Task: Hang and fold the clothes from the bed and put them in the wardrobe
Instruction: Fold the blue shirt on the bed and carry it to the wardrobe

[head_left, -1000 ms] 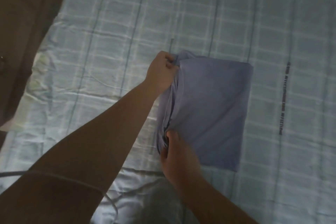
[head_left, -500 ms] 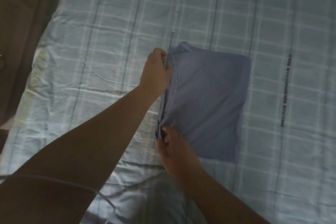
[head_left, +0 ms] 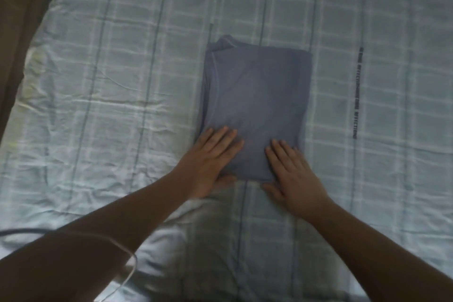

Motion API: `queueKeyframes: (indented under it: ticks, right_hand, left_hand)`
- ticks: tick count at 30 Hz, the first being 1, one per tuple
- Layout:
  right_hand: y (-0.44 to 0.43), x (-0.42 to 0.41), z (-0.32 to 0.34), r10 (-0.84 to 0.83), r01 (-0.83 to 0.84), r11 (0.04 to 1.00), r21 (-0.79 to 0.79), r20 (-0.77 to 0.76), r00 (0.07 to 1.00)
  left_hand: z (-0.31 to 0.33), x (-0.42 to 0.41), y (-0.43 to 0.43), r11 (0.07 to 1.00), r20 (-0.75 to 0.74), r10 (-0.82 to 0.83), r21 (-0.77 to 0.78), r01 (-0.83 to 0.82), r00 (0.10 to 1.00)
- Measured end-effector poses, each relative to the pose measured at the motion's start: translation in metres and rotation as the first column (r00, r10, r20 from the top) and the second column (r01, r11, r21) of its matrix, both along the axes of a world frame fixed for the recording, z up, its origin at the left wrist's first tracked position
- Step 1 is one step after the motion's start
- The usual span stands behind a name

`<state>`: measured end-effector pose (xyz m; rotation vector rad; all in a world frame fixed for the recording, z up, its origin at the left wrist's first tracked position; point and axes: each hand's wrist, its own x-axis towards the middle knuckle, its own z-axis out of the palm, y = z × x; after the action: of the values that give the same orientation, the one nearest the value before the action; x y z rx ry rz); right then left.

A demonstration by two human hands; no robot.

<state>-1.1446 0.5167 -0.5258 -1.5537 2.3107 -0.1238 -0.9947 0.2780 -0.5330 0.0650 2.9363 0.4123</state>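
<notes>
A blue-grey garment, folded into a neat rectangle, lies flat in the middle of the bed, which has a pale checked sheet. My left hand rests palm down on the garment's near left corner, fingers spread, thumb at the near edge. My right hand lies flat on the near right corner in the same way. Neither hand grips the cloth. Several layered edges show along the garment's left side.
A dark brown surface borders the bed at the far left. A thin white cable hangs across my left forearm near the bottom. A strip of dark printed text runs along the sheet right of the garment.
Both hands let go of the garment's left edge and moved to its near edge, pressing flat. The lifted left side now lies flat.
</notes>
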Motion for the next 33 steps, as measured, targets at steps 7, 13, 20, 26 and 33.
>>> queueKeyframes:
  ticks: [7, 13, 20, 26, 33]
  right_hand:
    - [0.008, -0.011, -0.004, 0.120, -0.116, 0.989, 0.093, -0.034, 0.992]
    - [0.019, 0.002, 0.021, 0.137, -0.120, 0.967, 0.225, -0.063, 0.989]
    - [0.099, 0.063, 0.049, 0.227, -0.218, 0.941, 0.260, -0.006, 0.974]
    - [0.176, 0.130, 0.038, 0.208, -0.243, 0.929, 0.280, 0.150, 0.967]
    - [0.162, 0.112, 0.049, 0.094, -0.229, 0.926, 0.299, 0.404, 0.910]
  left_hand:
    - [-0.006, 0.007, -0.014, 0.979, 0.067, -0.135, -0.146, 0.144, 0.989]
    - [0.018, 0.011, 0.000, 0.955, 0.235, -0.123, -0.235, 0.179, 0.964]
    - [0.040, 0.095, 0.085, 0.956, 0.290, -0.133, -0.214, 0.199, 0.948]
    - [0.030, 0.173, 0.172, 0.982, 0.347, -0.131, -0.081, 0.169, 0.929]
    - [0.048, 0.151, 0.155, 0.957, 0.520, -0.067, 0.274, -0.092, 0.851]
